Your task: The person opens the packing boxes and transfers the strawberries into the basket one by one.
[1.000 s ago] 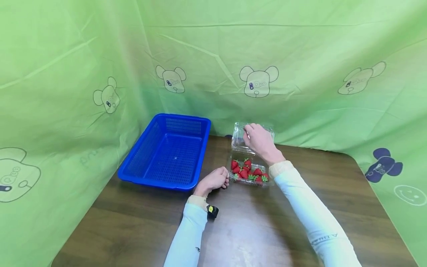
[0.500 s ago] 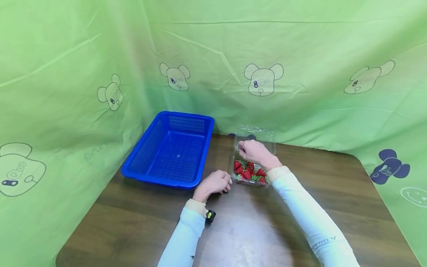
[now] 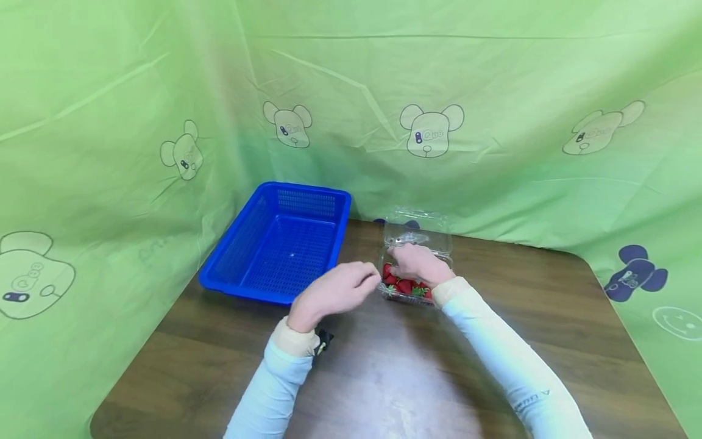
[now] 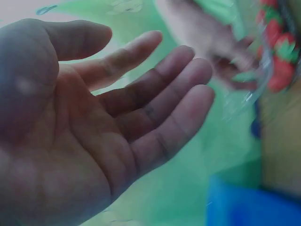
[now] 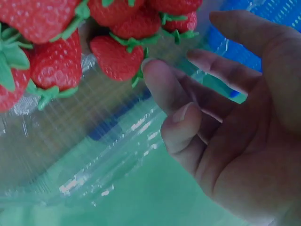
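Several red strawberries (image 3: 404, 286) with green leaves lie in a clear plastic box (image 3: 384, 294), its lid (image 3: 418, 221) raised at the back. My right hand (image 3: 419, 263) reaches over the box. In the right wrist view its fingers are spread and loosely bent, and one fingertip is at a strawberry (image 5: 117, 57) near the box's side; nothing is gripped. My left hand (image 3: 336, 291) hovers left of the box, in front of the blue basket. In the left wrist view its palm (image 4: 89, 136) shows, with the fingers relaxed and holding nothing.
A blue plastic basket (image 3: 290, 255) with slotted walls stands on the wooden table (image 3: 384, 378), left of the box. Green cloth (image 3: 351, 85) with bear-head prints hangs behind and at both sides. A black strap piece (image 3: 325, 339) shows at my left wrist.
My right hand has come down from the lid to the strawberries, leaving the lid tilted back. My left hand has lifted off the box's left side and moved left, its fingers loosening.
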A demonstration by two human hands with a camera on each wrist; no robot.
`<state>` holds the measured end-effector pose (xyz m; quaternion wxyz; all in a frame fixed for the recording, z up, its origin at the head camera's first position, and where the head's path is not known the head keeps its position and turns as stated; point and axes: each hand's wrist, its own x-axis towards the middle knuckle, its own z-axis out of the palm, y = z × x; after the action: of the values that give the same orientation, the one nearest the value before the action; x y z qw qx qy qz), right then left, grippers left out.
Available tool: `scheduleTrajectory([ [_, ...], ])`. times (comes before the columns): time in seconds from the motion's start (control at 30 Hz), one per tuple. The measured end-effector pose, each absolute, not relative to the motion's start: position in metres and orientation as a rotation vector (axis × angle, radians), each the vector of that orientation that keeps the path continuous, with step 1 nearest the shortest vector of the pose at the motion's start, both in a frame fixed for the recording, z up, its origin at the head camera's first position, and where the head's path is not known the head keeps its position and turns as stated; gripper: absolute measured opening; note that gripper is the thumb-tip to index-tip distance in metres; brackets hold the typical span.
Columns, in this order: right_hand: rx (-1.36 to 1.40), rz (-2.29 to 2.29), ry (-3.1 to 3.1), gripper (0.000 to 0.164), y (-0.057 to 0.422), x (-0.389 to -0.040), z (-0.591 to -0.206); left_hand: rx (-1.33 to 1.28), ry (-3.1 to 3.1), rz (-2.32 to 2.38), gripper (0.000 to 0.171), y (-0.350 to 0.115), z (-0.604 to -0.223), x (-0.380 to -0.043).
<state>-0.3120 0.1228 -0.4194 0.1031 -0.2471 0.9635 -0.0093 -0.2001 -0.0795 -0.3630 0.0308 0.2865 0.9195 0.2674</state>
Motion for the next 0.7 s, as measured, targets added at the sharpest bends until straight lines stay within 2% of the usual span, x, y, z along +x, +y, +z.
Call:
scheduleTrajectory([
  [0.23, -0.843, 0.026, 2.865, 0.009, 0.118, -0.31, -0.429, 0.799, 2.949, 0.873, 0.023, -0.122, -0.338, -0.21],
  [0.47, -0.835, 0.027, 2.851, 0.011, 0.119, -0.308, -0.434, 0.541, 3.056, 0.835, 0.025, -0.199, -0.335, -0.222],
  [0.6, -0.835, 0.046, 2.876, 0.01, 0.119, -0.307, -0.437, 0.35, 3.072, 0.815, 0.033, -0.249, -0.341, -0.218],
  [0.7, -0.839, 0.068, 2.929, 0.015, 0.12, -0.306, -0.441, 0.196, 3.057, 0.837, 0.041, -0.281, -0.348, -0.213],
])
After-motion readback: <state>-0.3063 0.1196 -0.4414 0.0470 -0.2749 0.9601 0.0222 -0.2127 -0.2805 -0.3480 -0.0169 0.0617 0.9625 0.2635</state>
